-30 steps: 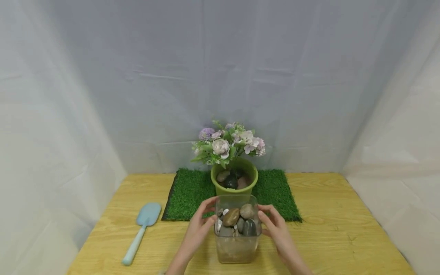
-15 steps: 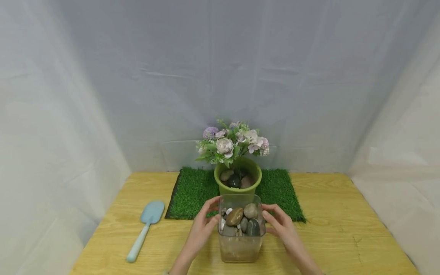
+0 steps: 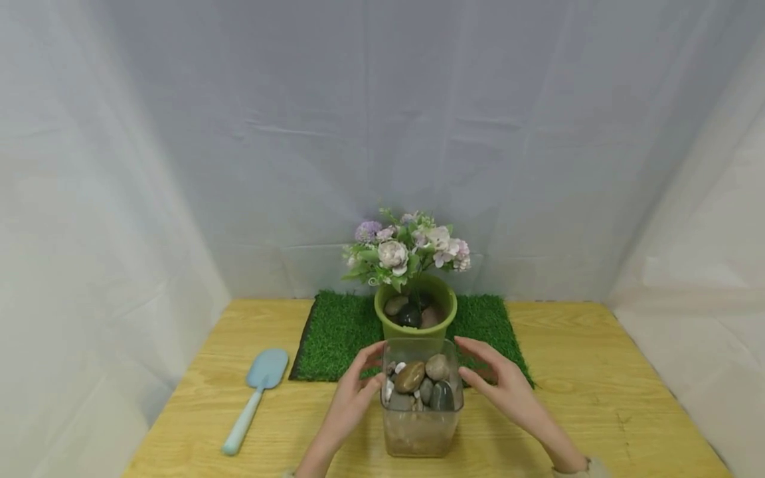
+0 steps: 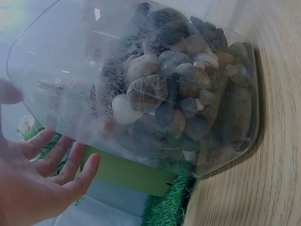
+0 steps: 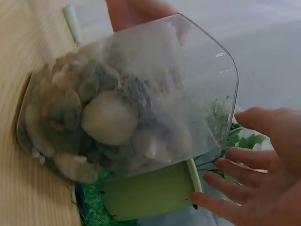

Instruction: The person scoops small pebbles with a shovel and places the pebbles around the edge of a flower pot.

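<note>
Loosely spread, both hands (image 3: 351,397) (image 3: 509,390) flank the container (image 3: 418,433) of stones (image 3: 411,378)

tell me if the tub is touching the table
Touching. The left wrist view shows the tub with its base edge flush against the wooden table, no gap along the part that shows.

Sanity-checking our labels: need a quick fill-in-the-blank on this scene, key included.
1. Seen from the person, the trowel lies to the ____ of the clear container.
2. The container stands ____ the left hand and the right hand.
3. The pot stands on a mat coloured ____.

Missing words: left; between; green.
</note>
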Demonstrator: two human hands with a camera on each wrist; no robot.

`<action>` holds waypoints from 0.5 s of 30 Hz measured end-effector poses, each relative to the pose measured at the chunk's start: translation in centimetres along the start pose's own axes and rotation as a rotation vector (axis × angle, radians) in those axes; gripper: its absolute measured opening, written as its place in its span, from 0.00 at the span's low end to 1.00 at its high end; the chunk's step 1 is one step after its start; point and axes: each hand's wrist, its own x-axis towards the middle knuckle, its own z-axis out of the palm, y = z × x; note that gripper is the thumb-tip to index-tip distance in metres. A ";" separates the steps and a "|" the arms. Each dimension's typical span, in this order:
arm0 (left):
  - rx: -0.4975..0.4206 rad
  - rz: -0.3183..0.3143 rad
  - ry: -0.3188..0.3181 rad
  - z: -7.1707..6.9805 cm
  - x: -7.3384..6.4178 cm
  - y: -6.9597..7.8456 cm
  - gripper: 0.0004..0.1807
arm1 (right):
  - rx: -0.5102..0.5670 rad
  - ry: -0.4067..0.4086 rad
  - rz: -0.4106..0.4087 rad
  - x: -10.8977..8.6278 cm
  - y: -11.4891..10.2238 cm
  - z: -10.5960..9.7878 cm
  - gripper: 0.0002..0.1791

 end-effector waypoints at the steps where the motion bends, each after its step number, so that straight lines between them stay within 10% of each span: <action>1: 0.002 0.003 -0.004 0.0 0.0 0.0 0.25 | -0.066 0.010 -0.041 0.0 -0.1 -0.1 0.29; 15: 0.016 -0.028 -0.004 0.0 0.0 0.0 0.25 | -0.585 -0.095 -0.321 -0.2 -0.6 0.2 0.34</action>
